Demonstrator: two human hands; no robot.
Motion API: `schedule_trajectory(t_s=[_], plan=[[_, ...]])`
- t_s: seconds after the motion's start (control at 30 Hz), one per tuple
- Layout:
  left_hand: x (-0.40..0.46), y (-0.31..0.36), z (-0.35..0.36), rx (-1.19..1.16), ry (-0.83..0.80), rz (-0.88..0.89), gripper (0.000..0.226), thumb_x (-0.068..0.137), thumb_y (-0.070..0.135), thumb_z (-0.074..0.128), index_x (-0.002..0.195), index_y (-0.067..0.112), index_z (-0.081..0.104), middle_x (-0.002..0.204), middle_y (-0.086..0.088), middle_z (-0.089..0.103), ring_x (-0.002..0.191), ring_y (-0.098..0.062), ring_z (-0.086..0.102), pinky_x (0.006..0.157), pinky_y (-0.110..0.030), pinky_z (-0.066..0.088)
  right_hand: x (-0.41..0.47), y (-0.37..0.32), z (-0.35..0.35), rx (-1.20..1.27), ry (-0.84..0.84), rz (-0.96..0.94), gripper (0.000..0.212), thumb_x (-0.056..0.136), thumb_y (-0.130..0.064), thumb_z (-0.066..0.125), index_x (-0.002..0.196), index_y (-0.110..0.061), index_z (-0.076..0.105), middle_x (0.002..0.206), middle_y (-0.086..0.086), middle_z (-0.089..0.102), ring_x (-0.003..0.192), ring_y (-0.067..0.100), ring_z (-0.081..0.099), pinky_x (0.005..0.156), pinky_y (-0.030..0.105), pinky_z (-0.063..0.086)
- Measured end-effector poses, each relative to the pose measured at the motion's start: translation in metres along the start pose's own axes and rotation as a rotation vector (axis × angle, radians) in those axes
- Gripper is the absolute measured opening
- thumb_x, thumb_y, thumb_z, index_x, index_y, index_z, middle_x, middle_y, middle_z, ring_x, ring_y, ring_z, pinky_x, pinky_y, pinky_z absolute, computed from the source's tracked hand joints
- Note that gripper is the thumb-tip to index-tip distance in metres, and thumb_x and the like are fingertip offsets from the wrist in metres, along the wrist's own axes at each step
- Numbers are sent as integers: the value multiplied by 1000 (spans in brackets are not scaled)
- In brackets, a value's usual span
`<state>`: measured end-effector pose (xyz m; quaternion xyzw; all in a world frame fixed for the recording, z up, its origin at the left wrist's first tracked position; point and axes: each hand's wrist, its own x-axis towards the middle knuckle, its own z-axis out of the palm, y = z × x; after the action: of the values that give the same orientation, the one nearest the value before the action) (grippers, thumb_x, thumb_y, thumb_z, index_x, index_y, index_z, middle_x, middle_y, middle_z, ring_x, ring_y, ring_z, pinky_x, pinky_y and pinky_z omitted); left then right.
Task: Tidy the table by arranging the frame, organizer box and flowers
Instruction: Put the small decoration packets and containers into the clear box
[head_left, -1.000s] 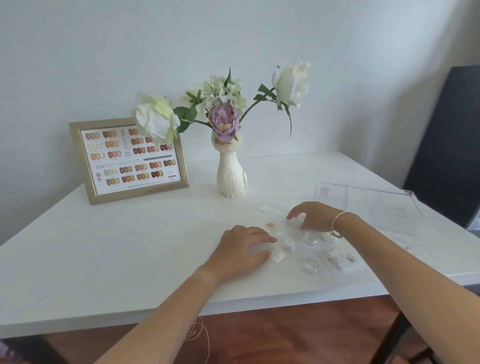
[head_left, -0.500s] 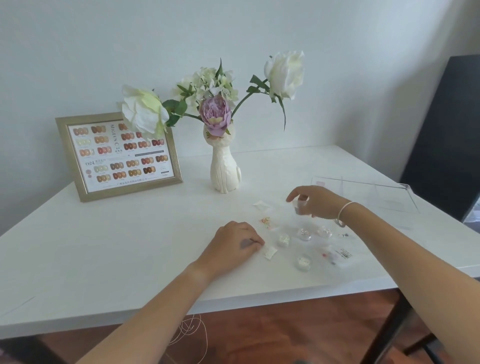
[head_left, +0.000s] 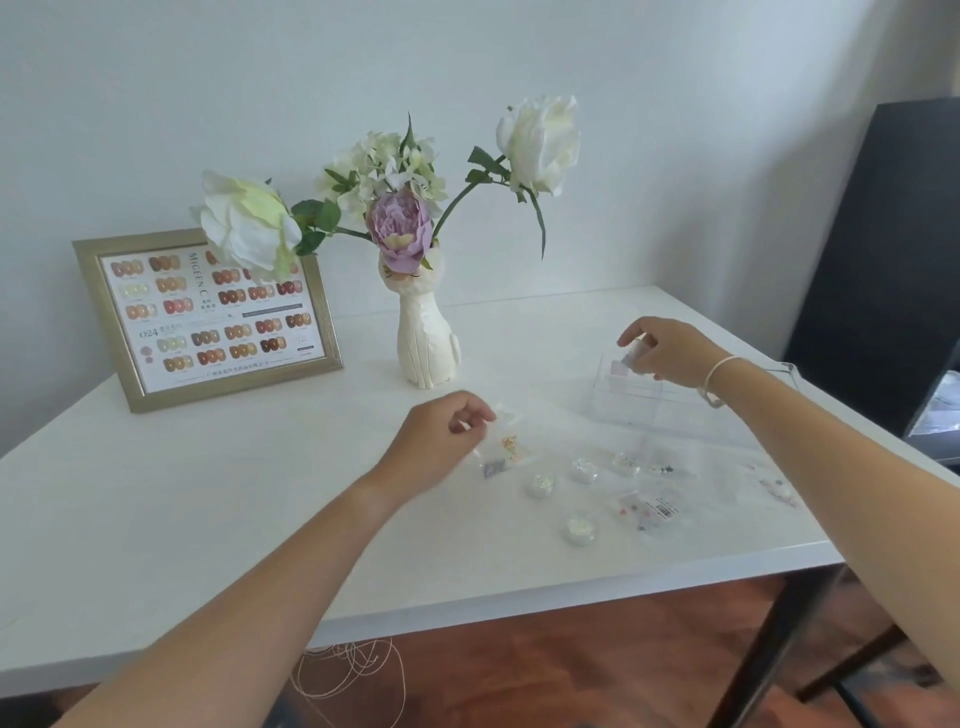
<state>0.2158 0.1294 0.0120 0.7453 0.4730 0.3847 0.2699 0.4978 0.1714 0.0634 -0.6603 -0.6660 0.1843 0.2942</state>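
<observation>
Head view: right hand (head_left: 670, 353) fingers pinch a small jar above the organizer box (head_left: 670, 410).

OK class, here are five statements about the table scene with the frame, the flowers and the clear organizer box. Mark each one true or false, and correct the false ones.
1. The gold frame lies flat on the table. False: it stands upright at the back left, by the wall.
2. The right hand holds a small item above the clear organizer box. True.
3. The white vase holds only white flowers. False: a purple bloom sits among the white ones.
4. The left hand pinches a small clear packet. True.
5. All the little round jars are already in the box. False: several lie on the table in front of it.
</observation>
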Motion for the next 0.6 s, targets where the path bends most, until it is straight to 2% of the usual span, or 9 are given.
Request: schedule_trajectory(t_s=[0.1,0.17,0.3,0.37,0.43,0.5,0.6], plan=[[20,19,-3,-30,2,53,29,83,7,61,71,33,60,71,16,58,54,7,49,54,-2,37,4,3,1,-84,-14,-31,14,79,-15,62,92,-18,59,90,5,59,80,21,51,62,25,38],[34,31,-2,-29,-19,82,23,83,7,61,73,28,62,68,17,57,53,10,49,54,-1,36,7,4,1,-163,-40,-42,17,79,-21,63,95,-17,60,89,2,57,82,19,50,62,25,35],[61,51,6,-17,-62,121,16,83,10,62,77,25,64,67,19,57,53,14,51,53,0,34,13,8,0,-281,-162,-5,26,77,-28,65,101,-21,63,87,-6,52,87,18,49,78,30,38],[75,59,12,-24,-93,138,13,83,10,62,79,22,65,70,18,58,55,14,51,55,1,35,16,8,-3,-306,-204,13,33,75,-27,67,108,-25,62,96,-6,55,93,18,52,88,33,42],[88,65,19,-30,-117,147,10,83,9,62,81,18,66,70,16,58,55,14,51,55,1,35,18,10,-7,-318,-165,-4,39,75,-28,68,113,-27,60,105,-6,59,103,19,52,95,35,38],[101,69,28,-31,-128,143,8,83,9,62,84,15,67,70,15,58,56,11,52,55,1,35,19,12,-10,-299,-63,-50,38,77,-30,68,114,-28,59,110,-5,62,109,20,50,95,36,34],[118,71,41,-37,-145,129,8,84,10,61,87,14,68,74,11,58,64,2,52,54,0,36,14,20,-16,-205,52,-109,26,80,-28,66,106,-27,63,105,-3,64,98,17,49,97,39,37]])
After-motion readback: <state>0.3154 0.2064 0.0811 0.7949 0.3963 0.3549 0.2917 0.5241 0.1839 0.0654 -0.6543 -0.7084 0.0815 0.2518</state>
